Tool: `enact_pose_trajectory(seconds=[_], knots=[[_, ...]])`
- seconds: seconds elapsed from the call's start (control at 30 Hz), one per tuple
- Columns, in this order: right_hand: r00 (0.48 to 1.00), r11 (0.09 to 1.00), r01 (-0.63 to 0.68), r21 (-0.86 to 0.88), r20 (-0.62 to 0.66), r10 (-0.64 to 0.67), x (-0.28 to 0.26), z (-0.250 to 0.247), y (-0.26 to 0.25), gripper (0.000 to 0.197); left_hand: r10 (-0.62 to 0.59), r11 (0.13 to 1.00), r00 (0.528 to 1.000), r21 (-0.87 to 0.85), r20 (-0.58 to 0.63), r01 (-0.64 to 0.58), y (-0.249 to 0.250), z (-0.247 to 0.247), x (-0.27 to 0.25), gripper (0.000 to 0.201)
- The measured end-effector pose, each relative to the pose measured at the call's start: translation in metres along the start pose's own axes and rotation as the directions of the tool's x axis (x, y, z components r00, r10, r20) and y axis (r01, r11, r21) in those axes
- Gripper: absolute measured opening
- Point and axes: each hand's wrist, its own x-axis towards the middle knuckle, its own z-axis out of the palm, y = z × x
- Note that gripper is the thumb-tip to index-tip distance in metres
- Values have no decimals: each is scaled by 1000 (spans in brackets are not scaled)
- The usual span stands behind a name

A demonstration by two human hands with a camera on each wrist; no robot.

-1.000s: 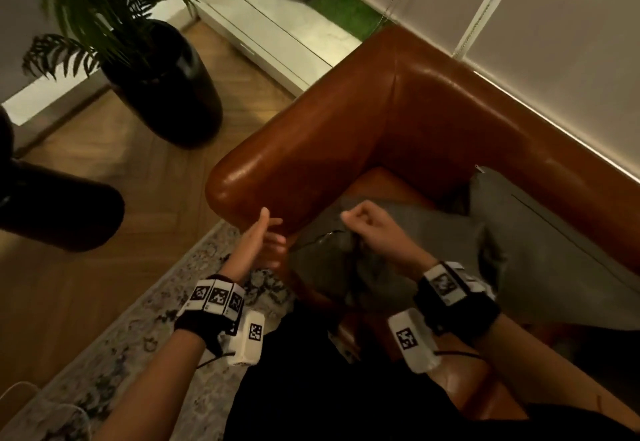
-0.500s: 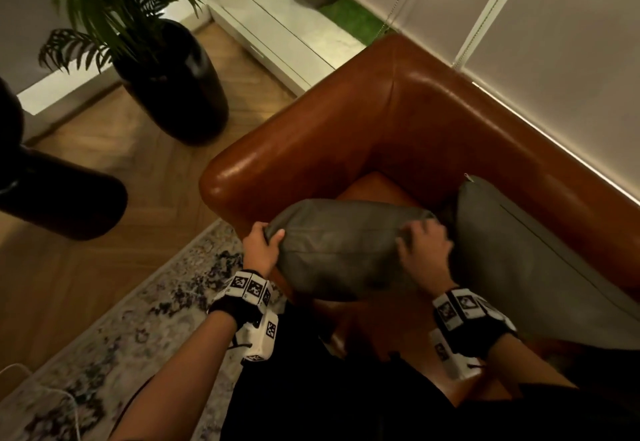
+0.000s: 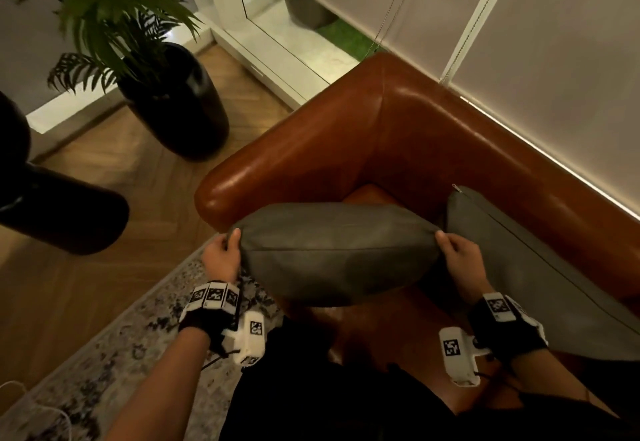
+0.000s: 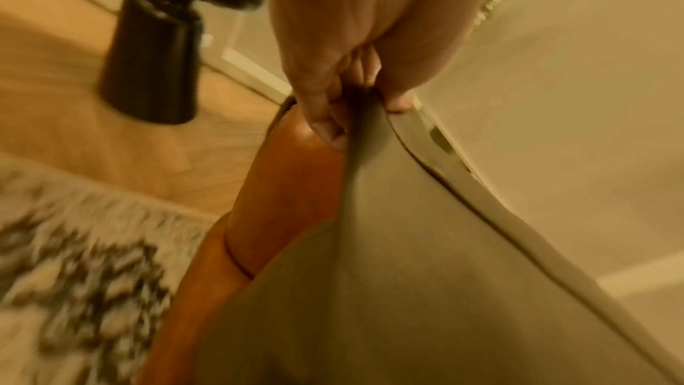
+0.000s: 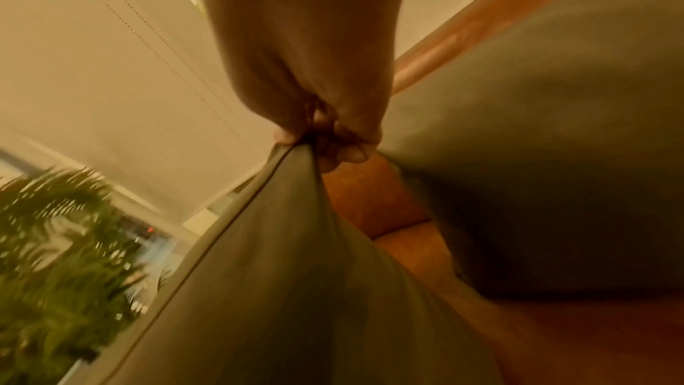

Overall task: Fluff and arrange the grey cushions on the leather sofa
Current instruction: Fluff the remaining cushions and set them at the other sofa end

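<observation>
Clearly soft and light, the grey cushion (image 3: 332, 253) sags above the leather sofa (image 3: 346, 135) seat; my left hand (image 3: 221, 255) and right hand (image 3: 459, 257) pinch its opposite corners, the best holds for shaking.

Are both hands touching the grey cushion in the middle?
Touching. The head view shows the left hand and right hand pinching opposite corners of the grey cushion; both wrist views show fingers curled round fabric.

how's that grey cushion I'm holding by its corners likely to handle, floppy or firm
Probably soft yet plump: the grey cushion keeps a rounded bulge while the left hand and right hand pinch only its corners. Likely light, since pinches carry it. Its corners gather under the fingers, so expect some sag.
</observation>
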Motion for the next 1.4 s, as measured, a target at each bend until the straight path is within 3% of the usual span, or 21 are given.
enact_pose_trajectory(seconds=[0.2, 0.3, 0.37, 0.43, 0.5, 0.67, 0.83, 0.93, 1.03, 1.17, 1.27, 1.4], knots=[[999, 967, -35, -250, 1, 36, 5, 32, -2, 28, 7, 997, 995, 81, 103, -16, -8, -1, -7, 38], [964, 926, 266, -267, 99, -249, -12, 63, -33, 16, 124, 991, 985, 44, 124, -130, 1, 12, -12, 33], [926, 887, 378, -266, 128, -356, -17, 61, -35, 13, 143, 989, 988, 38, 64, -146, -1, 4, -8, 31], [970, 950, 244, -194, 46, -239, -12, 37, -34, 18, 62, 998, 996, 9, -70, -61, -10, -16, 4, 34], [997, 989, 72, -127, 4, -72, -7, 17, -19, 26, 35, 999, 994, 31, -105, -32, -20, -32, 9, 38], [990, 989, -135, -56, 27, 136, -5, 30, 5, 26, 29, 998, 999, 53, -29, -27, -24, -27, 3, 41], [941, 925, -337, 173, 66, 331, 2, 35, -4, 17, 18, 998, 999, 65, 26, -20, -24, -22, -1, 41], [962, 964, -265, 34, 73, 262, 6, 39, -21, 28, 59, 996, 997, 71, 52, -62, -21, -21, 0, 39], [989, 979, -148, -138, -2, 150, -1, 48, -39, 25, 69, 995, 996, 64, 52, -72, -20, -19, -1, 38], [995, 959, 88, -268, 62, -74, -13, 62, -45, 24, 137, 988, 990, 63, 39, -139, -19, -20, -6, 34], [997, 984, -11, -176, -79, -3, -7, 39, -37, 29, 52, 998, 998, 39, -31, -51, -37, -37, 3, 41], [998, 965, -54, -259, -40, 45, -1, 34, -39, 23, 52, 996, 999, 75, -2, -51, -34, -37, -4, 48]])
